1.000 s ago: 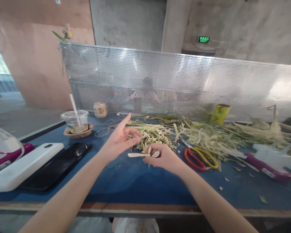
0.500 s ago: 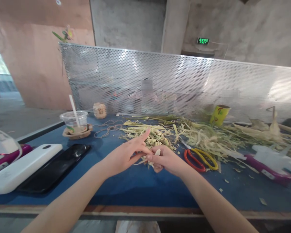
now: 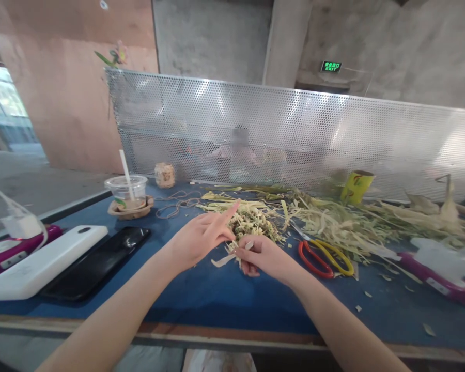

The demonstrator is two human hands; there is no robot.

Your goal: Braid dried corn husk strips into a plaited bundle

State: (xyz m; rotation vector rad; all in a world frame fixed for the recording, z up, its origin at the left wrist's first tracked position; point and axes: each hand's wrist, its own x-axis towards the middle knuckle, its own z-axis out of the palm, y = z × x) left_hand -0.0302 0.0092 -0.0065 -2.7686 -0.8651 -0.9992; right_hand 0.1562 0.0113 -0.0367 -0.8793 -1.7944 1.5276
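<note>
My right hand (image 3: 258,253) pinches a pale strip of dry husk (image 3: 223,261) between thumb and fingers. One end of the strip hangs out to the left over the blue table, and a short pale tip shows above the thumb. My left hand (image 3: 201,237) is just beside it, index finger stretched forward, other fingertips close to the right thumb. I see no strip in the left fingers; its thumb is mostly hidden. Right behind both hands lies a heap of shredded pale-green plant pieces (image 3: 251,222).
Scissors (image 3: 318,257) with red and yellow handles lie right of my hands. Dry husks (image 3: 333,222) spread behind them, near a yellow can (image 3: 357,187). Leftward are a black phone (image 3: 96,263), a white power bank (image 3: 46,261), a plastic cup (image 3: 127,194), and twine (image 3: 178,201). Perforated metal (image 3: 201,124) borders the back.
My left fingers have drawn slightly up and away from the right hand, and the strip's loose end shows more. The whole view has shifted a little to the right.
</note>
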